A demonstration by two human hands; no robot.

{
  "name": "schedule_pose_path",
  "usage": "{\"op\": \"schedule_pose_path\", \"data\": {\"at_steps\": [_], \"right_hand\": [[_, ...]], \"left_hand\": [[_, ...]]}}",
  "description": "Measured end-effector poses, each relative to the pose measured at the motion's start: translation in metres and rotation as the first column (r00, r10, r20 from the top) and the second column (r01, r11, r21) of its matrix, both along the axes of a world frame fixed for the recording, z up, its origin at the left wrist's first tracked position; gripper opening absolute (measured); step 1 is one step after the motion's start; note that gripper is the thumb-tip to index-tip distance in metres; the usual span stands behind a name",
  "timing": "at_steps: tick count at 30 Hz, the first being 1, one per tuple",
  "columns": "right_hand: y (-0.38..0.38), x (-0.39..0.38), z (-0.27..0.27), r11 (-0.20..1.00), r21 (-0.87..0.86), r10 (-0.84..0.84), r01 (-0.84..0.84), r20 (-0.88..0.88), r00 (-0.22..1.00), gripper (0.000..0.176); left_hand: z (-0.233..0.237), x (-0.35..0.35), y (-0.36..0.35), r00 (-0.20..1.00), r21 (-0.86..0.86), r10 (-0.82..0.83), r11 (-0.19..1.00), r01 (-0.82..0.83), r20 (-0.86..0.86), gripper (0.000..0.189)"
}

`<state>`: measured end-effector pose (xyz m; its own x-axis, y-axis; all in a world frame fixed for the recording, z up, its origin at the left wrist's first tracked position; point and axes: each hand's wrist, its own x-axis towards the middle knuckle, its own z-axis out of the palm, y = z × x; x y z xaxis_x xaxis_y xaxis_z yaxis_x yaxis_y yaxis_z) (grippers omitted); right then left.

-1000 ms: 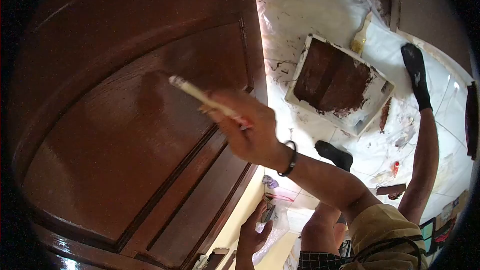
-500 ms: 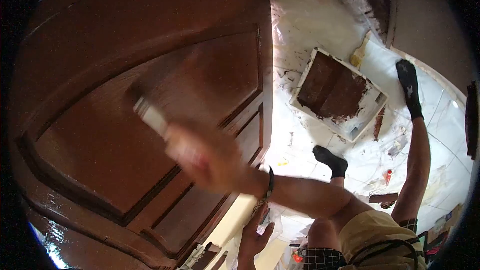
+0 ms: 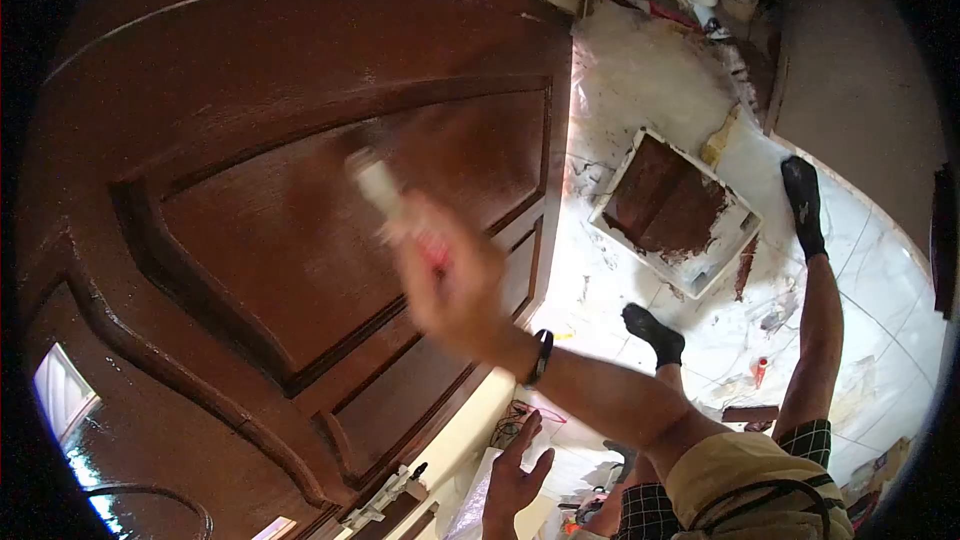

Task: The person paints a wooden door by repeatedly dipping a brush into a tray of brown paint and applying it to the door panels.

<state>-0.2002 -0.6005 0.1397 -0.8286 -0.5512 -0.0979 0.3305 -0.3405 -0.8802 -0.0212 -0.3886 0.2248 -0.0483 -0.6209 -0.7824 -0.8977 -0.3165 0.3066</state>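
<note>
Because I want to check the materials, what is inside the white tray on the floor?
The white tray holds a dark brown, paint-like layer over much of its bottom; patchy white shows toward the lower-right end. Whatever lies under the brown is covered.

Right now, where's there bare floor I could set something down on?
Your clearest patch is the bare tiles between your right shin and the grey panel. A narrower one separates the white tray from your left sock. It's crowded beside your left hand, with wires and clear plastic.
</note>
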Motion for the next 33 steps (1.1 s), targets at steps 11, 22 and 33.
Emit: {"op": "schedule_pose_path", "data": {"at_steps": [11,22,33], "right_hand": [[-0.007,-0.02,-0.074,0.932,0.334,0.055,-0.139,0.249,0.967,0.023],[0.022,-0.017,0.11,0.962,-0.252,0.098,-0.11,-0.059,0.993,0.029],[-0.008,-0.007,0.105,0.996,-0.047,0.07,-0.081,-0.192,0.979,0.041]], "left_hand": [[0.025,-0.01,-0.005,0.999,-0.054,-0.001,0.999,-0.002,-0.051,0.062],[0.051,-0.022,-0.011,0.997,0.021,-0.025,0.999,0.024,0.07,0.062],[0.049,-0.019,0.009,0.997,-0.097,-0.004,0.995,-0.003,-0.079,0.064]]}}
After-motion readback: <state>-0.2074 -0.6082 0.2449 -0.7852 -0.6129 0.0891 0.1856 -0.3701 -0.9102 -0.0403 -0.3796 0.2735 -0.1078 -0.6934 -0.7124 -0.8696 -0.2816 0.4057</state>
